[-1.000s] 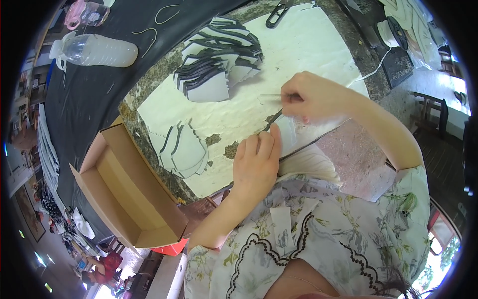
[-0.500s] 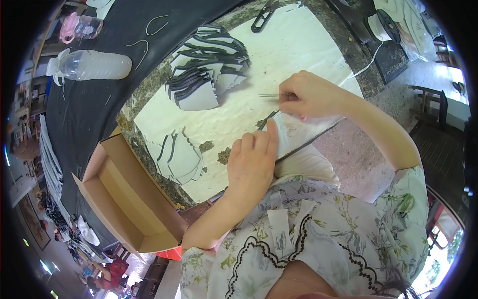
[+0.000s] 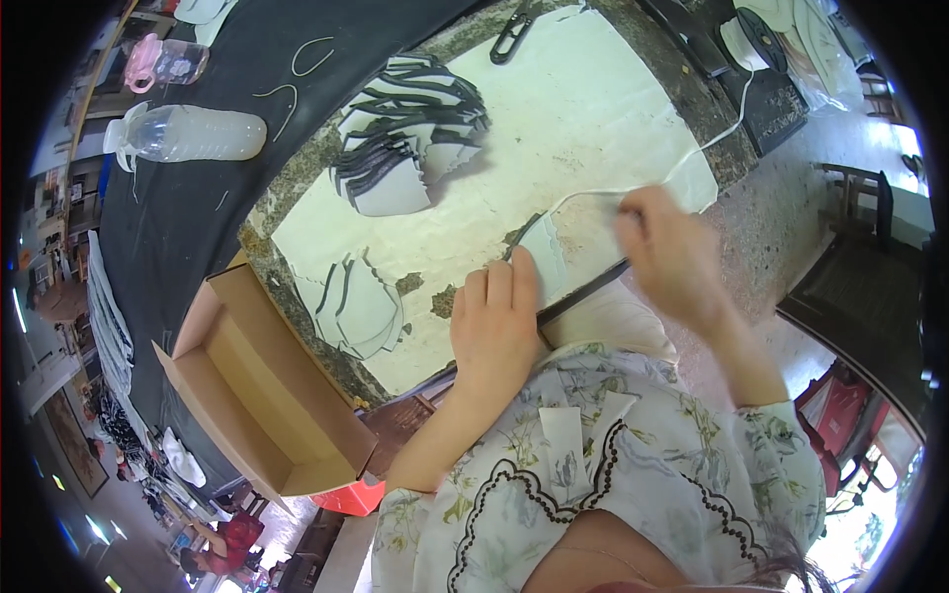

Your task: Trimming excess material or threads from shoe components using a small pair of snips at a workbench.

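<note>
My left hand [image 3: 497, 321] lies with its fingers stretched out at the near edge of the work surface. Its fingertips press down beside a small white cut piece [image 3: 541, 259] with a dark curved edge. From the top of that piece, a narrow white tape [image 3: 593, 192] runs off to the right and up to a spool [image 3: 751, 42]. My right hand [image 3: 674, 259] hovers right of the piece, just below the tape. Motion smears its fingers, which look curled; whether they hold anything does not show.
A pile of white pieces with dark edges [image 3: 410, 133] stands at the far left of the white sheet [image 3: 583, 109]. Several more pieces [image 3: 361, 306] lie nearer. Black thread snips [image 3: 511, 38] rest at the back. At left are an open cardboard box [image 3: 267, 385] and a bottle [image 3: 193, 133].
My right hand has moved right and toward me, away from the piece. The thin metal tool seen in it before no longer shows. The tape now lies along to the piece's top edge.
</note>
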### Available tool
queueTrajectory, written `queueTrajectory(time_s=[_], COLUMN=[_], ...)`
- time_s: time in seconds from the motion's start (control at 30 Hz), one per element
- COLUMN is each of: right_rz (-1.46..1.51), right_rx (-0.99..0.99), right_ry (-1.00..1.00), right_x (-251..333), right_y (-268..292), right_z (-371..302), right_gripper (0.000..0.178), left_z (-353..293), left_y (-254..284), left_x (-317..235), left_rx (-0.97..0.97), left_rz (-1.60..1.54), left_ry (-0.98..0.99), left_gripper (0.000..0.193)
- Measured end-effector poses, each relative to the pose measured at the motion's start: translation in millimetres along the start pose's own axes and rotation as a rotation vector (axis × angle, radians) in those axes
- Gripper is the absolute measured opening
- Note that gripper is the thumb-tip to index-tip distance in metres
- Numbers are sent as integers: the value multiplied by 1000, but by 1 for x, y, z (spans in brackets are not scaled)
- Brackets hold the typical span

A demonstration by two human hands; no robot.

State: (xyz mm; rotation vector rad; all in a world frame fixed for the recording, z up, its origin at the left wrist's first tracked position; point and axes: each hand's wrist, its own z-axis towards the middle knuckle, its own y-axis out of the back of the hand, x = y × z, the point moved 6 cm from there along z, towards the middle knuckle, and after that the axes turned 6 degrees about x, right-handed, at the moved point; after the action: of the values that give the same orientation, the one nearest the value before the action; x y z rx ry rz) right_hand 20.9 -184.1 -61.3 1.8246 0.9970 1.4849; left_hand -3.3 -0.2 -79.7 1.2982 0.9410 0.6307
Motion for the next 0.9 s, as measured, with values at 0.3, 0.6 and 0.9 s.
queueTrajectory(time_s=[0.3, 0.6, 0.9], right_rz=[-18, 303, -28], right_rx=[-62, -203, -10], right_ry=[128, 94, 585], right_x=[19, -6, 16], right_y=[-40, -25, -47], right_z=[16, -9, -38], right_gripper=[19, 21, 48], left_z=[-1, -56, -17], left_y=[-2, 38, 2], left_x=[-3, 76, 25], left_rx=[-20, -458, -170], left_rz=[45, -477, -215], left_ry=[-11, 251, -159], left_gripper=[51, 42, 37])
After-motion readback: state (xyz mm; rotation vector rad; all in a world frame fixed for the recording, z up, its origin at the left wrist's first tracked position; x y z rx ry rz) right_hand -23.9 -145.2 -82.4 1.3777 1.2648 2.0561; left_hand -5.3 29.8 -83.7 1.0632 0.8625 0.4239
